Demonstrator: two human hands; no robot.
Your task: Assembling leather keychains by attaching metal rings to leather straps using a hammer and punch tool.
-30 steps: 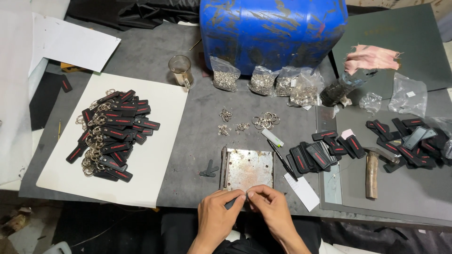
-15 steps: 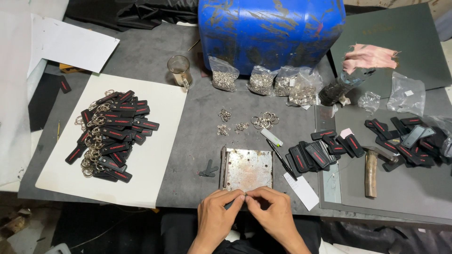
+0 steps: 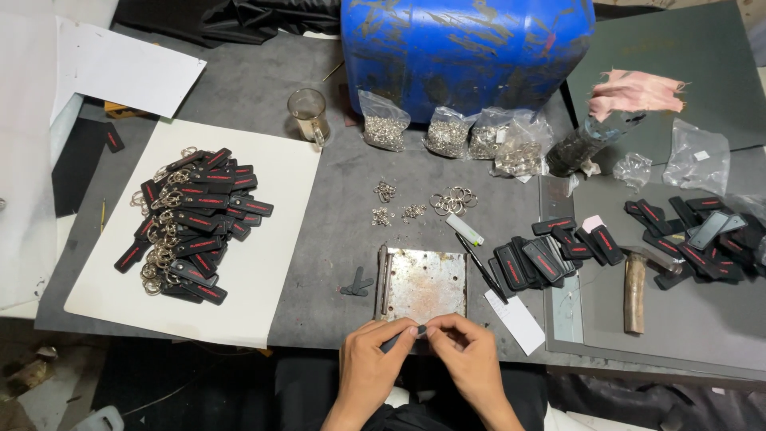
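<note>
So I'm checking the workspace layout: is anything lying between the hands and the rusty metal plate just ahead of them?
Nothing visible does. The left hand and right hand pinch a small black strip right at the near edge of the metal plate. The black pen and white paper slip lie off to the right.

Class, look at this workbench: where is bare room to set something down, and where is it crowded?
Bare: grey mat between white sheet and metal plate; mat below hammer. Crowded: finished keychain pile, ring bags by blue drum, black tags.
</note>
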